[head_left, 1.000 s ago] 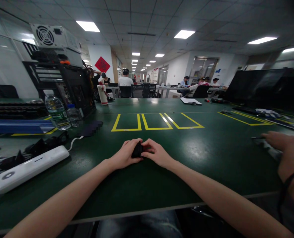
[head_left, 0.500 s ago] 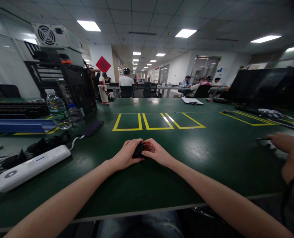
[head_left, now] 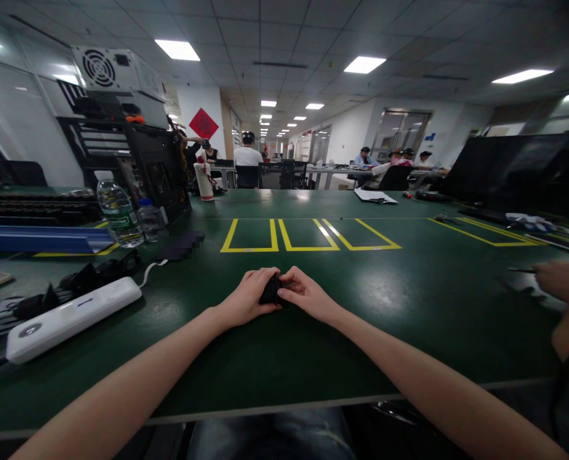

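A small black object (head_left: 270, 292) sits between my hands on the green tabletop (head_left: 284, 358); its kind cannot be made out. My left hand (head_left: 250, 295) is wrapped round its left side, thumb low and fingers over the top. From the right, my right hand (head_left: 305, 294) pinches at its edge with thumb and fingertips. Much of the object is hidden by the fingers. Just beyond the hands, yellow tape outlines (head_left: 308, 248) mark the table.
On the left lie a white power bank-like block (head_left: 73, 321), black cables, a dark pixelated slab (head_left: 181, 246), a water bottle (head_left: 119, 211) and a computer case (head_left: 155, 172). At right, another person's hand (head_left: 560, 281) holds a thin dark tool near a dark monitor (head_left: 514, 169).
The view has shifted slightly, so the surroundings sit a little further right. Both hands keep hold of the black object, with the right fingers slightly shifted on it.
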`<state>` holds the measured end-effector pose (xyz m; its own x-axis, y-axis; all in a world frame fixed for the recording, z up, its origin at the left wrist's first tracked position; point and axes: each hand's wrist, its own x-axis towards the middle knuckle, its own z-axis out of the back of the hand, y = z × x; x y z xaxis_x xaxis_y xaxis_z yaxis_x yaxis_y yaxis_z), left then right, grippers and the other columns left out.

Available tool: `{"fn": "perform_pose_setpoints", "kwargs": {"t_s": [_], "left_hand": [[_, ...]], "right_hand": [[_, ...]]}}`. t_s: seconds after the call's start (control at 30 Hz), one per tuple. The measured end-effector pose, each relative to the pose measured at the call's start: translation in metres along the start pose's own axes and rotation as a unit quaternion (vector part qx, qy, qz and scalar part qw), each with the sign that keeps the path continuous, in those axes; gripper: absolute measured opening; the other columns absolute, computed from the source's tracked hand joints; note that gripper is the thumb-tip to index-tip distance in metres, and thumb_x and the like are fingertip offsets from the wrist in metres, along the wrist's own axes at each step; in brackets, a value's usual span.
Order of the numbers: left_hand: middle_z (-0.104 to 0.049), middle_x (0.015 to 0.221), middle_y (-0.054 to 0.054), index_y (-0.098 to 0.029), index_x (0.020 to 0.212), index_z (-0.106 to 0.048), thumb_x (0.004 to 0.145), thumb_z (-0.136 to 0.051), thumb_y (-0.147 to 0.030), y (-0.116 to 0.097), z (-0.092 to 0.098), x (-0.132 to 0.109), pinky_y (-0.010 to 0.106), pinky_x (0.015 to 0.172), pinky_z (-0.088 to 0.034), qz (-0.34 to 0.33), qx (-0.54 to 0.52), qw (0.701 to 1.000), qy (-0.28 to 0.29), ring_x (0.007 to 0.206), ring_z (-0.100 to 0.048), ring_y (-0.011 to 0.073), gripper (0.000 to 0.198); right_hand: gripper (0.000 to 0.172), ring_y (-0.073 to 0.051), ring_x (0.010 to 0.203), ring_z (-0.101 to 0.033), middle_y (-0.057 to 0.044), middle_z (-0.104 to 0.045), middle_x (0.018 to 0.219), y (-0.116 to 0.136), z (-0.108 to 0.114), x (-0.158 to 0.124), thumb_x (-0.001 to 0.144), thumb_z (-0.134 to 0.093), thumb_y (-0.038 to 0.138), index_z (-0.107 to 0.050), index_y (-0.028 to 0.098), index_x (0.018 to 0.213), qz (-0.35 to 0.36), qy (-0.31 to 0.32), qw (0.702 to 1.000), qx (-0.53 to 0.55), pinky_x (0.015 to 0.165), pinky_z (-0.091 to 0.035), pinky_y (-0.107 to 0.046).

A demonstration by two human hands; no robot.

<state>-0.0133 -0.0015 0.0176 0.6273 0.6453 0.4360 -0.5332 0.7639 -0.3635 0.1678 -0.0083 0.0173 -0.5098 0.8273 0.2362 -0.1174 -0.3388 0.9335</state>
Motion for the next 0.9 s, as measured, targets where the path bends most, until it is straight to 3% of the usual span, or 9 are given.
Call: {"fn": "perform_pose_setpoints", "kwargs": {"t_s": [0.3,0.5,0.67,0.9], "left_hand": [[-0.046,0.112,0.006,-0.023,0.117,-0.028,0.067,-0.062,-0.029,0.0007,-0.0023,0.0009,0.04,0.091,-0.028,-0.002,0.006,1.0,-0.007,0.106,-0.042,0.0234,0.061],[-0.045,0.114,0.007,-0.023,0.116,-0.029,0.067,-0.062,-0.029,0.0006,-0.0015,0.0001,0.041,0.093,-0.027,0.0,0.005,1.0,-0.006,0.108,-0.041,0.0238,0.059],[-0.044,0.114,0.006,-0.023,0.117,-0.029,0.067,-0.063,-0.029,0.0016,-0.001,-0.0005,0.04,0.093,-0.027,-0.007,0.001,1.0,-0.006,0.108,-0.041,0.0224,0.061],[-0.045,0.114,0.006,-0.023,0.118,-0.028,0.068,-0.062,-0.029,0.0008,-0.0001,-0.0006,0.04,0.093,-0.028,-0.008,0.003,1.0,-0.002,0.106,-0.042,0.0223,0.061]], "right_hand": [[0.028,-0.014,0.091,-0.052,-0.001,-0.048,0.099,-0.0008,-0.0013,0.0001,0.072,-0.054,0.02,-0.043,0.022,0.097,0.024,-0.009,1.0,-0.014,0.082,-0.044,-0.033],[0.028,-0.016,0.093,-0.052,0.0,-0.05,0.094,-0.0014,0.0,-0.0005,0.067,-0.06,0.023,-0.045,0.021,0.092,0.011,0.002,1.0,-0.006,0.078,-0.046,-0.032],[0.019,-0.016,0.09,-0.053,-0.001,-0.051,0.09,-0.0021,0.0,0.0015,0.073,-0.054,0.029,-0.046,0.02,0.088,0.015,-0.015,1.0,-0.017,0.076,-0.046,-0.033],[0.025,-0.015,0.087,-0.054,-0.002,-0.05,0.095,-0.0028,0.0005,0.0033,0.073,-0.054,0.029,-0.045,0.019,0.095,-0.001,-0.003,1.0,-0.012,0.077,-0.046,-0.034]]}}
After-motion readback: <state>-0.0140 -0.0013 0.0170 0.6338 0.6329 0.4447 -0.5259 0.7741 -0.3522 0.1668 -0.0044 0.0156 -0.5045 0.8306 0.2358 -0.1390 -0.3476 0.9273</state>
